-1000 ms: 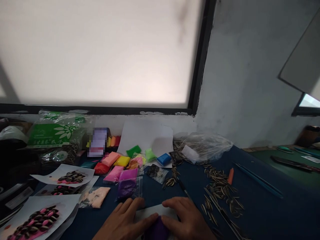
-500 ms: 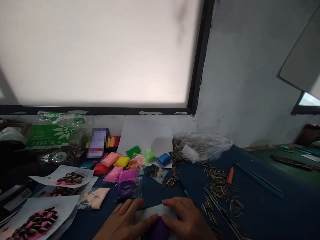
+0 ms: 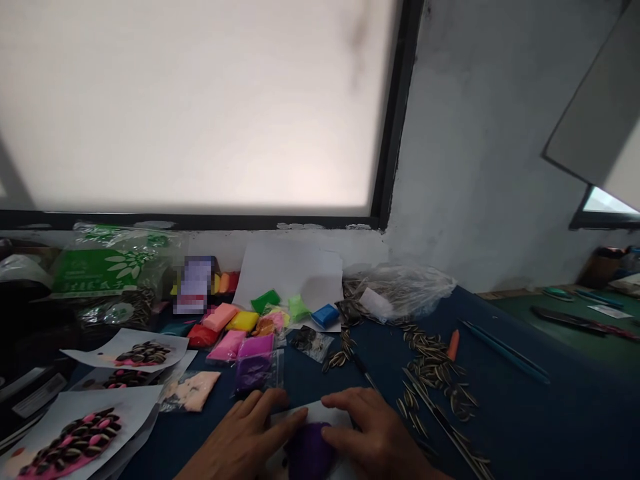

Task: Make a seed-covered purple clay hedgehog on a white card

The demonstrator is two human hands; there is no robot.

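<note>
A flattened lump of purple modelling clay (image 3: 313, 452) lies on a sheet of white paper (image 3: 314, 411) at the bottom middle. My left hand (image 3: 245, 427) rests at the left of the paper, fingers spread, with its thumb at the clay's upper left edge. On the other side, the thumb of my right hand (image 3: 373, 430) touches the clay's right edge while its index finger reaches over the paper. Neither hand is closed around anything. The lower end of the clay is cut off by the frame.
Several packets of coloured clay, such as a purple packet (image 3: 254, 363), lie ahead. Sunflower seeds (image 3: 434, 360), tweezers (image 3: 445, 420) and an orange crayon-like stick (image 3: 453, 345) are at right. Seed-decorated pictures (image 3: 75, 437) lie at left; a phone (image 3: 194, 285) leans behind.
My thumbs have moved apart, my left thumb back to the left, so more of the purple clay shows. The view has shifted slightly to the right.
</note>
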